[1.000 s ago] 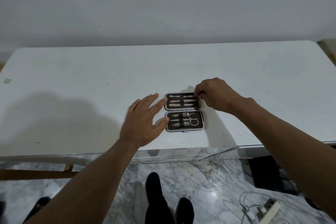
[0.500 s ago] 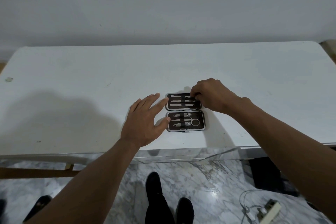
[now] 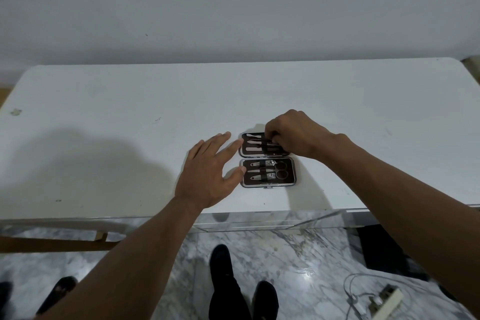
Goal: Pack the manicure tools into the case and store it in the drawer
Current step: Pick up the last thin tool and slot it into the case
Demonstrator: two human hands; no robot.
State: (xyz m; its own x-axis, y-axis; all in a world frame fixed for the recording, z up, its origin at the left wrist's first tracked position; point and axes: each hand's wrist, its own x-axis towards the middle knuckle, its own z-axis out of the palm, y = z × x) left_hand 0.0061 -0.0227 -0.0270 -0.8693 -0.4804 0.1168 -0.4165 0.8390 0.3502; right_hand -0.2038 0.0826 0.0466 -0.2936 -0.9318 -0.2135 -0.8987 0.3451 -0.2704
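Case [image 3: 268, 174] lies open flat on the counter [image 3: 130, 112]. Its far half is right under the right grip [image 3: 293, 132], which pinches a tool [image 3: 254, 142] there. Tools run left-right. Left grip [image 3: 207, 176] is spread, fingertip on the case's left edge. Right is nearer, likely seats the tool.

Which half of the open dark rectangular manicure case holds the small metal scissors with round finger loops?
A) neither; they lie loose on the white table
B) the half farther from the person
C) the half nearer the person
C: the small metal scissors sit strapped in the nearer half of the dark manicure case; the right hand pinches a slim metal tool in the farther half.
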